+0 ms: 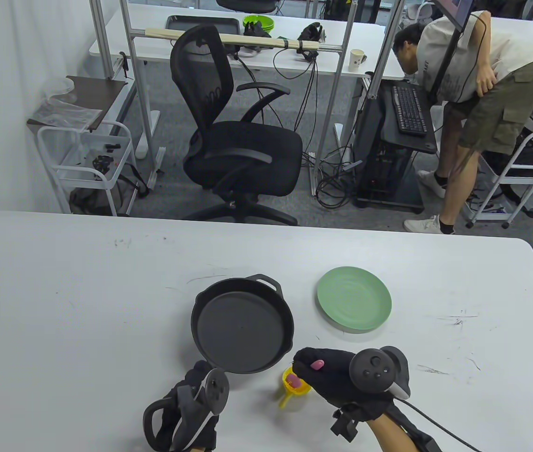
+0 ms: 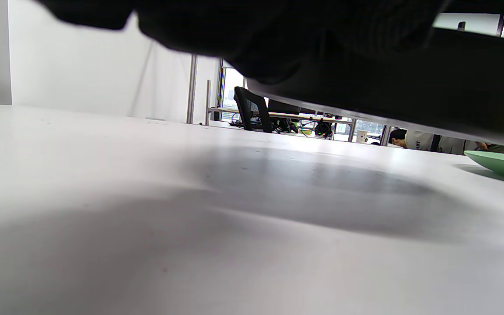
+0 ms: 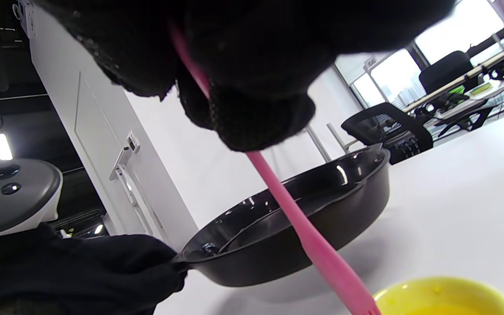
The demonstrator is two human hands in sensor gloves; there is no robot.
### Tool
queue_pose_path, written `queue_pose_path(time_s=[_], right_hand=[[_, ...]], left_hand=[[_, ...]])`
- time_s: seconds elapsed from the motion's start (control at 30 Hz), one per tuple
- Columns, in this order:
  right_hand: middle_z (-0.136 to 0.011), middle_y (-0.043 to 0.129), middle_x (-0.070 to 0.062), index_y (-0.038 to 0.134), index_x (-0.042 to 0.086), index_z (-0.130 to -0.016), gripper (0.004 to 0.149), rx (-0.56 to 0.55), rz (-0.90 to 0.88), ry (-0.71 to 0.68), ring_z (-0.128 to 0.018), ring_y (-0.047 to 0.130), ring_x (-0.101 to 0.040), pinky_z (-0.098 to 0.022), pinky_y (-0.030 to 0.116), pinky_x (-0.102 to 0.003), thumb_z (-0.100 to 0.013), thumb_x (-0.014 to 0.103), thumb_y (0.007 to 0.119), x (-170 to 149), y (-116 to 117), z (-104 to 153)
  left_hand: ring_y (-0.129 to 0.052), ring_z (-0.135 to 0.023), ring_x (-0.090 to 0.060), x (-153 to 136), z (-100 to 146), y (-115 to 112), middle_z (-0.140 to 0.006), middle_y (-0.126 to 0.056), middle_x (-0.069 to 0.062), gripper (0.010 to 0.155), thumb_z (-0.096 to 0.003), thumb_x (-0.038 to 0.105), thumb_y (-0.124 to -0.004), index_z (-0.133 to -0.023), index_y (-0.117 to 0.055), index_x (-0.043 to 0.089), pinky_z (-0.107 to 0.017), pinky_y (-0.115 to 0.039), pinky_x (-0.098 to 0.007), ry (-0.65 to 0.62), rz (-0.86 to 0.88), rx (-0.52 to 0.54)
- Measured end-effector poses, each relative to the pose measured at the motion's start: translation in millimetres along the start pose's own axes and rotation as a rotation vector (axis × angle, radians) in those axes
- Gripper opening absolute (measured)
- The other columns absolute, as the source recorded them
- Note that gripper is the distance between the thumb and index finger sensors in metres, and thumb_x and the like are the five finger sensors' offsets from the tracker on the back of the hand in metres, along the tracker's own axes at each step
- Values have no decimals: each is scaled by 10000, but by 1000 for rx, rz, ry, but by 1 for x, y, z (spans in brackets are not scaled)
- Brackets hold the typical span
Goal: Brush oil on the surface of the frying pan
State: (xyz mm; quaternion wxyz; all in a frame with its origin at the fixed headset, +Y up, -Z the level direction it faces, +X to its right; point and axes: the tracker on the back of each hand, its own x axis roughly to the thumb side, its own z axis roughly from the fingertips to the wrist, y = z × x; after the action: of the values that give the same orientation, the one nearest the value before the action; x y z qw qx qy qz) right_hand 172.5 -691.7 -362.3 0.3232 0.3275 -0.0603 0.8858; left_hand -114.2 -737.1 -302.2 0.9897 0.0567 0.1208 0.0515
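From the table view I logged the cast-iron frying pan [image 1: 242, 325] at table centre, the green plate [image 1: 354, 299] at its 3 o'clock, and the yellow bowl [image 1: 294, 382] at its 5 o'clock. My right hand [image 1: 337, 376] pinched the pink brush [image 1: 317, 364], head down in the bowl. Only the right wrist view showed the brush shaft [image 3: 295, 218] running from my fingers [image 3: 256, 118] into the yellow bowl [image 3: 440, 297], and my left hand [image 3: 77, 271] gripping the pan's handle. The left wrist view showed the pan's underside [image 2: 409, 87] clear of the tabletop [image 2: 147, 218].
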Motion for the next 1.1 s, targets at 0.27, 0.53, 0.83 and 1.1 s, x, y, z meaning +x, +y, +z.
queue_pose_path(time_s=[0.27, 0.53, 0.83, 1.1], right_hand=[[-527, 1007, -145, 863, 186, -823, 403, 15, 94, 9, -243, 932, -85, -153, 855, -265, -575, 492, 776, 1, 10, 0], [-529, 1008, -145, 861, 184, -827, 407, 48, -1, 10, -245, 936, -85, -155, 857, -264, -576, 492, 776, 4, 14, 0], [-530, 1008, -151, 863, 178, -828, 408, -49, -24, 27, -245, 937, -89, -153, 856, -267, -575, 487, 780, -3, -3, 2], [-547, 1007, -153, 857, 180, -838, 400, 36, 56, 25, -258, 943, -95, -165, 861, -271, -577, 475, 788, 0, 13, 0]], left_hand=[[-963, -216, -118, -5, -1, 0, -514, -978, 26, 631, -488, 536, -751, -953, -774, 110, -202, -866, -352, 16, 3, -4], [-965, -218, -118, -6, -2, 1, -514, -980, 25, 631, -487, 536, -752, -952, -775, 111, -204, -866, -352, 11, 5, 4], [-965, -217, -117, -8, -2, 0, -514, -979, 26, 631, -487, 537, -751, -952, -775, 112, -203, -867, -352, 21, 9, 0], [-966, -216, -116, -5, -1, -2, -514, -981, 28, 629, -488, 538, -752, -950, -778, 112, -202, -869, -350, 4, 1, -11]])
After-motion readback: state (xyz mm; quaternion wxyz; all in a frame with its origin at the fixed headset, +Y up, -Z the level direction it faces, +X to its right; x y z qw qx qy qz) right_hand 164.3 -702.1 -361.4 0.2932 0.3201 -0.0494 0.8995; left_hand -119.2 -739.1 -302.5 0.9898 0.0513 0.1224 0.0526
